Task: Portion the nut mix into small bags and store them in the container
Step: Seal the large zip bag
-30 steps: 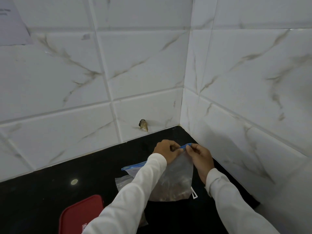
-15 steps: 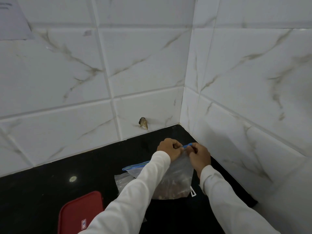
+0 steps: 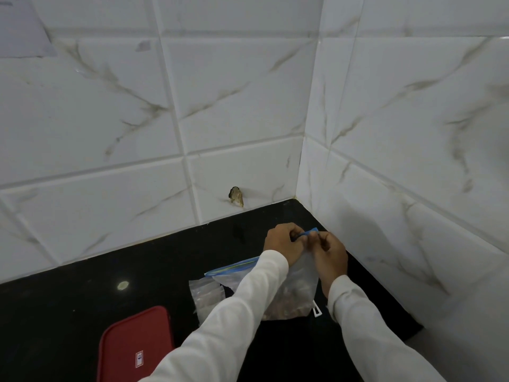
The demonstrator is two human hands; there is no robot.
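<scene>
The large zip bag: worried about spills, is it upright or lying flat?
Upright: left hand and right hand hold the bag up by its blue zip strip; the nut mix sits at the bottom.

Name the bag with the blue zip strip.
The large nut bag that the left hand and right hand pinch at the top; the small bags beside it are plain clear.

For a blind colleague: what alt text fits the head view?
The left hand and right hand pinch the blue zip strip of a clear nut-mix bag on a black counter. Small bags and a red lid lie to its left.
</scene>
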